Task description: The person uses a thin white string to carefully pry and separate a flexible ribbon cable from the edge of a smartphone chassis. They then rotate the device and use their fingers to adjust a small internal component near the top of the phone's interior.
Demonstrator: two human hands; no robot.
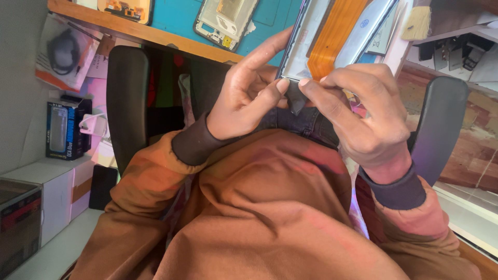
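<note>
Panel: a phone screen panel (311, 44), back side up, with an orange flex ribbon (334, 33) running along it.
Panel place: above the person's lap, in front of the teal mat (179, 18), held between both hands.
Long axis: slanted, from the near end at the thumbs up and to the right, out past the top edge of the view.
Near end: a dark strip (295, 98) hangs off it, towards the person's body.
Left hand (249, 91): fingers curled narrow around the panel's left edge, forefinger stretched along that edge, thumb tip pressed on the near corner.
Right hand (363, 111): fingers bent close over the panel's near right end, thumb tip meeting the left thumb at the dark strip; it grips the panel.
Frame (225, 21): a second phone frame lies on the mat, left of the panel, well apart from it.
Chair arms: one black armrest (127, 98) left of the panel, another (441, 122) right of it.
Boxes: a dark box (65, 129) far left of the panel, by the wall.
</note>
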